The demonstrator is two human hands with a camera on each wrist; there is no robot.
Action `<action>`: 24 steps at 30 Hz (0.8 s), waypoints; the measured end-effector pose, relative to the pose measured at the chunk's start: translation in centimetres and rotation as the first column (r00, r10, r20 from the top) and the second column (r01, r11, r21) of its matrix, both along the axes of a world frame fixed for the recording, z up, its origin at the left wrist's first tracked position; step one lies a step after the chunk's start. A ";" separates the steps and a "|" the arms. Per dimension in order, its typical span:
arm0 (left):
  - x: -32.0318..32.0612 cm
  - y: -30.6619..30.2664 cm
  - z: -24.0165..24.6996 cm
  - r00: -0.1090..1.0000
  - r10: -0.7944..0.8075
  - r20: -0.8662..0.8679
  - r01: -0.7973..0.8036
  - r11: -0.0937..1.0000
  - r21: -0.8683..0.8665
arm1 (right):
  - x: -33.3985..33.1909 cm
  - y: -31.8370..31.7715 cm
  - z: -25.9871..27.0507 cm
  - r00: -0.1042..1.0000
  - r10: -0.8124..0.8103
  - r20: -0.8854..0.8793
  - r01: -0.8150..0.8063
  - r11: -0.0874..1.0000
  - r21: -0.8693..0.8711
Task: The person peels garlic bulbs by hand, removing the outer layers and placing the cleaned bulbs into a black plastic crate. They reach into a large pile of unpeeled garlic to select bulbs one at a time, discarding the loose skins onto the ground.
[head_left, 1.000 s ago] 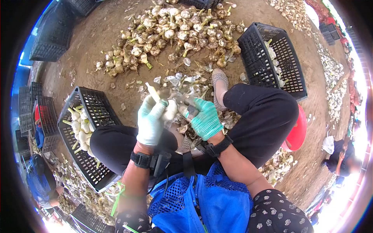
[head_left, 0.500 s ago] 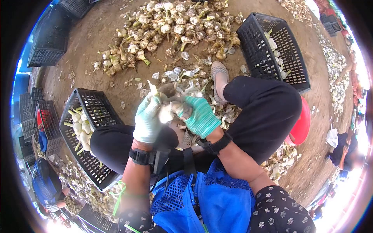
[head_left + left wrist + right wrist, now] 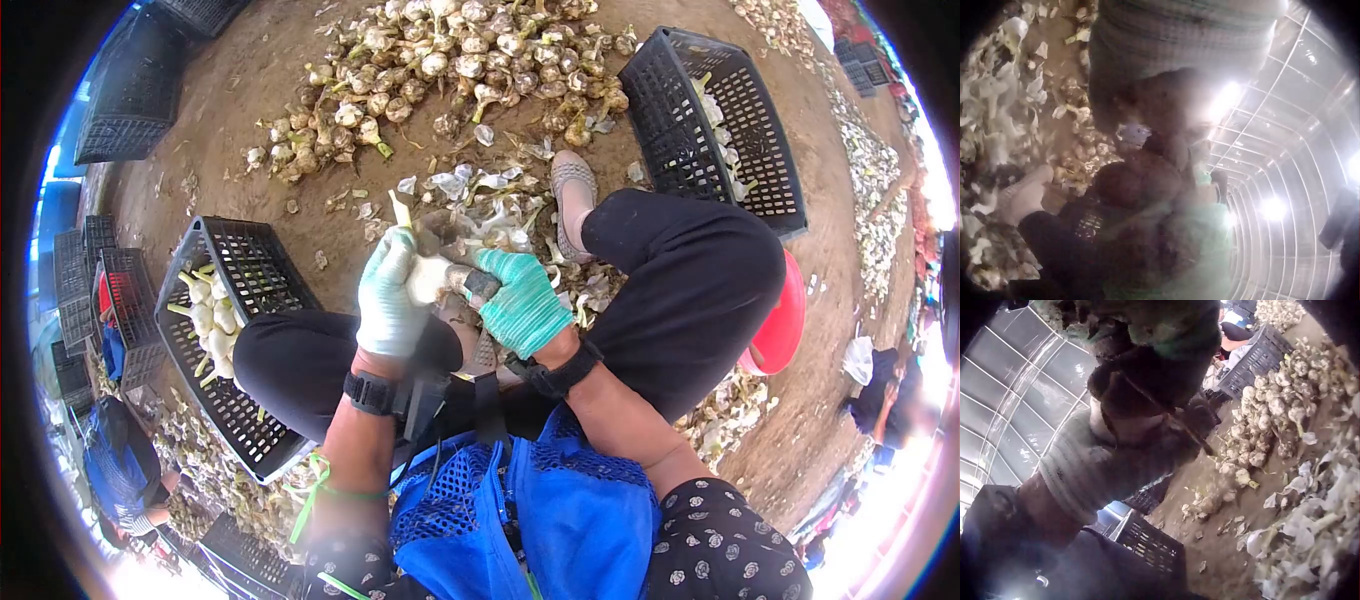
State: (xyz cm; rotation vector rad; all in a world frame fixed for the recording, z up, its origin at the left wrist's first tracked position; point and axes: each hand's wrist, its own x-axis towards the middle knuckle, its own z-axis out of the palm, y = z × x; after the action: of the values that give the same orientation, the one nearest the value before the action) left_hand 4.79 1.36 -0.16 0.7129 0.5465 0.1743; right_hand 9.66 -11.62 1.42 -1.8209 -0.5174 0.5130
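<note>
In the head view my left hand (image 3: 388, 298), in a pale glove, grips a white garlic bulb (image 3: 428, 280) with its stem (image 3: 401, 211) pointing up past the fingers. My right hand (image 3: 523, 302), in a green glove, is curled close against the bulb's right side. Dark material (image 3: 482, 284) covers its thumb area. From the right fist in the right wrist view, a thin dark knife-like blade (image 3: 1166, 411) sticks out across the left hand (image 3: 1107, 459). Shadow hides much of the bulb in both wrist views. Both hands are above loose peelings (image 3: 490, 215).
A heap of dirty garlic bulbs (image 3: 450, 70) lies on the ground ahead. At left stands a black crate (image 3: 265, 265) holding cleaned garlic (image 3: 213, 320); another black crate (image 3: 755, 130) with some bulbs is at right. A red tub (image 3: 785, 315) sits beside the right knee.
Both hands stay together at the bulb. The right hand has shifted slightly about it, and the bulb's white side now shows more clearly. The whole view has shifted a little.
</note>
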 end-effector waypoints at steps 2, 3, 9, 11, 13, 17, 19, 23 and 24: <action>0.1 -0.1 0.5 0.996 -0.002 -0.093 0.014 0.991 0.135 | -0.2 0.0 -0.4 1.000 -0.001 0.013 0.001 1.000 -0.017; 0.1 -0.1 0.8 0.983 0.010 -0.185 0.040 0.963 0.265 | -0.3 0.1 -0.4 0.998 -0.048 0.027 0.048 0.999 -0.002; 0.0 0.4 -0.7 0.983 0.173 -0.057 -0.154 0.957 0.244 | 0.4 -0.1 -2.0 0.947 -0.281 -0.157 0.285 0.959 0.003; -0.1 0.3 -0.3 0.977 0.211 -0.032 -0.197 0.947 0.252 | 0.2 -0.6 -2.0 0.970 -0.230 -0.084 0.236 0.969 0.071; 0.2 -0.4 1.6 0.983 0.156 -0.093 -0.118 0.937 0.330 | -0.1 0.0 -0.1 0.975 -0.222 -0.013 0.222 0.973 0.069; 0.1 -0.8 1.8 0.988 0.070 -0.138 0.021 0.822 0.570 | -0.3 0.7 -0.2 0.970 -0.118 0.212 0.132 0.990 -0.049; 0.1 -0.8 2.5 0.977 0.025 -0.213 0.122 0.755 0.644 | -0.3 0.7 0.6 0.992 -0.097 0.079 0.104 0.990 -0.090; 0.1 -1.1 2.1 0.983 0.070 -0.169 0.046 0.802 0.596 | -0.6 0.7 0.1 0.990 -0.087 0.109 0.094 0.994 -0.062; 0.0 -1.0 2.2 0.982 0.035 -0.185 0.087 0.787 0.610 | -0.7 0.7 0.0 0.990 -0.110 0.089 0.113 0.993 -0.032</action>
State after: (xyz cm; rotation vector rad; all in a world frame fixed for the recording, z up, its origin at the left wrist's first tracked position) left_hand 4.75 0.32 2.03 1.3936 0.6662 0.2676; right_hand 8.96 -10.91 1.44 -1.9019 -0.4645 0.3700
